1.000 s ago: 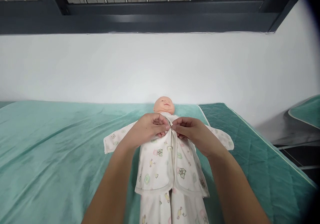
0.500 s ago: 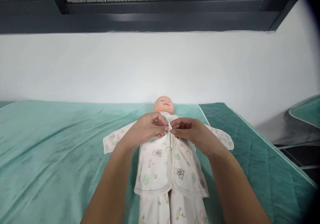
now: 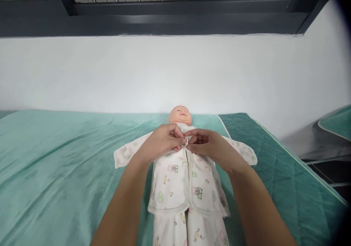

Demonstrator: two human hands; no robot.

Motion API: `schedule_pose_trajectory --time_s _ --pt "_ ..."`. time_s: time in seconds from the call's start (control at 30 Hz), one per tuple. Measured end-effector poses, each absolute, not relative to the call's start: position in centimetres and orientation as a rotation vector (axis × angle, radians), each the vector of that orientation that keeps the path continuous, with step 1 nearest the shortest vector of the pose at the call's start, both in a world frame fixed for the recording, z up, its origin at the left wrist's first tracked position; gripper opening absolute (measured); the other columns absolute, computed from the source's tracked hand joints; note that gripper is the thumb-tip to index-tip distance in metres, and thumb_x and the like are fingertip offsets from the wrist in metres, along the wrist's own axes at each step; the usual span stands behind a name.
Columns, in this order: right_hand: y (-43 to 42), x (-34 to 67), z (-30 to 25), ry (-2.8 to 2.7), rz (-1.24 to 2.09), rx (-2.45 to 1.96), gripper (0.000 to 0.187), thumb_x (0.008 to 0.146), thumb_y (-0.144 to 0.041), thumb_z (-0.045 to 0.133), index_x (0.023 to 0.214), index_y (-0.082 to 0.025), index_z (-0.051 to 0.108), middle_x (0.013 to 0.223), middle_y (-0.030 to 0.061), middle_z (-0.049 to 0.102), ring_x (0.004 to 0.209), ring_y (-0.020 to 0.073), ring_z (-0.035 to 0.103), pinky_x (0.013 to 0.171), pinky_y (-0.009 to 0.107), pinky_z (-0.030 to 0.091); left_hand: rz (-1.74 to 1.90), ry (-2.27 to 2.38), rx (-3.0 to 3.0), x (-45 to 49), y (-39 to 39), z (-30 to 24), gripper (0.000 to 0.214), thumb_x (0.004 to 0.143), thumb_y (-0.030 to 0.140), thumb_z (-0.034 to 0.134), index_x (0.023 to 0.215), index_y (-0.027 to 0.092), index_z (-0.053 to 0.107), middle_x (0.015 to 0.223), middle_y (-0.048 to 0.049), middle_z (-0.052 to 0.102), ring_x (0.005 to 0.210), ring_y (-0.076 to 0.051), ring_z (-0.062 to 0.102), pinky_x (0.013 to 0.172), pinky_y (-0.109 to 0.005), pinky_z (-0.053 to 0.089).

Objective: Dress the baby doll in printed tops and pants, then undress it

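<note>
A baby doll (image 3: pixel 180 115) lies on its back, dressed in a white printed jacket (image 3: pixel 172 187) and matching trousers (image 3: pixel 170 229). At the upper chest, my left hand (image 3: pixel 166 140) pinches the jacket's front edge between thumb and fingers. My right hand (image 3: pixel 205 142) faces it from the other side, its fingertips closed on the opposite edge at the same spot. Whatever fastening lies between the fingertips is mostly hidden. Lower on the front, a small button (image 3: pixel 185 164) shows at the edge. Both sleeves stretch out sideways.
Underneath is a light green cover (image 3: pixel 68 172), with a darker quilted green mat (image 3: pixel 282 172) to the right. Behind stands a white wall (image 3: pixel 164 70) below a dark window frame (image 3: pixel 178 22). Another green padded edge (image 3: pixel 338 123) shows at far right.
My right fingertips have shifted slightly left, closer to my left fingers at the jacket's front. The doll lies as before.
</note>
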State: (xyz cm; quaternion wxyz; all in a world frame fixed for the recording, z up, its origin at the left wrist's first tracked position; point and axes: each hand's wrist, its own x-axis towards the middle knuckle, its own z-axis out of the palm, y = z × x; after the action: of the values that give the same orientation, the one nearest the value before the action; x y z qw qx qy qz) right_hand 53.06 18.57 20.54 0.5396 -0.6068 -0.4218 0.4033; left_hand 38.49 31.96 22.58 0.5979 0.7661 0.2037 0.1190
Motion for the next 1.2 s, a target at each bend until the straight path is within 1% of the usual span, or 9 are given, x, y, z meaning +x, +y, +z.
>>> schedule_pose_trajectory --time_s 0.13,0.27,0.37,0.5,0.6,0.7,0.9,1.0,1.2 --pt "18.6 52.6 20.5 -1.099 0.892 -1.525 0.032 0.081 -0.031 0.066 0.112 -0.024 0.063 0.076 -0.001 0.059 0.061 0.0111 0.051 0.055 0.025 0.039 0.262 0.421 1.749 38.3 31.8 22.9 0.019 0.081 0.035 0.064 0.088 0.019 0.058 0.08 -0.0018 0.061 0.071 -0.013 0.059 0.066 -0.028 0.047" --pt "18.5 52.3 20.7 -1.17 0.825 -1.561 0.027 0.083 -0.031 0.062 0.11 -0.026 0.063 0.078 -0.0013 0.058 0.066 0.0113 0.052 0.056 0.024 0.039 0.267 0.466 1.82 38.4 31.6 22.9 0.021 0.08 0.038 0.065 0.085 0.021 0.053 0.07 0.0025 0.055 0.061 -0.01 0.052 0.054 -0.024 0.037" --pt "18.5 52.3 20.7 -1.194 0.811 -1.562 0.027 0.084 -0.029 0.062 0.111 -0.027 0.063 0.079 -0.0015 0.059 0.067 0.0115 0.052 0.057 0.024 0.04 0.271 0.482 1.837 38.5 31.5 22.8 0.016 0.08 0.032 0.062 0.083 0.022 0.05 0.067 0.0035 0.053 0.058 -0.01 0.049 0.051 -0.023 0.034" --pt "18.5 52.4 20.4 -1.177 0.858 -1.506 0.029 0.086 -0.033 0.06 0.114 -0.027 0.059 0.075 -0.0026 0.059 0.062 0.0106 0.049 0.053 0.023 0.038 0.255 0.456 1.803 38.6 31.6 22.7 0.009 0.08 0.024 0.058 0.082 0.021 0.05 0.068 0.0028 0.054 0.059 -0.01 0.051 0.052 -0.023 0.034" --pt "19.0 52.4 20.1 -1.092 0.839 -1.446 0.023 0.092 -0.04 0.053 0.106 -0.024 0.061 0.074 -0.0014 0.061 0.061 0.0104 0.05 0.054 0.023 0.04 0.262 0.435 1.756 38.7 31.8 22.5 0.008 0.08 0.022 0.058 0.084 0.021 0.051 0.069 0.0022 0.055 0.06 -0.009 0.051 0.053 -0.023 0.035" --pt "19.5 52.4 19.8 -1.012 0.791 -1.436 0.024 0.093 -0.042 0.05 0.096 -0.021 0.061 0.075 -0.0002 0.062 0.062 0.0102 0.052 0.057 0.024 0.042 0.289 0.414 1.697 38.7 32.0 22.3 0.009 0.08 0.023 0.06 0.084 0.02 0.053 0.072 0.0019 0.055 0.063 -0.01 0.054 0.058 -0.024 0.041" --pt "19.6 52.3 19.8 -1.041 0.781 -1.5 0.02 0.091 -0.042 0.053 0.097 -0.024 0.06 0.074 -0.0019 0.062 0.063 0.0111 0.054 0.056 0.023 0.042 0.288 0.352 1.627 38.5 32.8 21.9 0.016 0.08 0.028 0.067 0.086 0.019 0.056 0.08 0.001 0.057 0.066 -0.009 0.057 0.067 -0.026 0.048" --pt "19.5 52.2 19.9 -1.061 0.754 -1.537 0.019 0.091 -0.042 0.052 0.097 -0.025 0.06 0.073 -0.0026 0.06 0.062 0.0113 0.053 0.053 0.023 0.041 0.275 0.324 1.622 38.4 33.0 21.8 0.016 0.08 0.028 0.068 0.086 0.019 0.055 0.081 0.0011 0.057 0.067 -0.009 0.056 0.067 -0.027 0.047" --pt "19.0 52.0 20.3 -1.126 0.747 -1.595 0.019 0.091 -0.041 0.052 0.101 -0.027 0.06 0.071 -0.0036 0.059 0.063 0.0119 0.054 0.053 0.023 0.04 0.187 0.316 1.712 38.3 32.9 22.4 0.014 0.084 0.03 0.063 0.083 0.02 0.054 0.071 0.0034 0.052 0.062 -0.009 0.052 0.059 -0.024 0.042"
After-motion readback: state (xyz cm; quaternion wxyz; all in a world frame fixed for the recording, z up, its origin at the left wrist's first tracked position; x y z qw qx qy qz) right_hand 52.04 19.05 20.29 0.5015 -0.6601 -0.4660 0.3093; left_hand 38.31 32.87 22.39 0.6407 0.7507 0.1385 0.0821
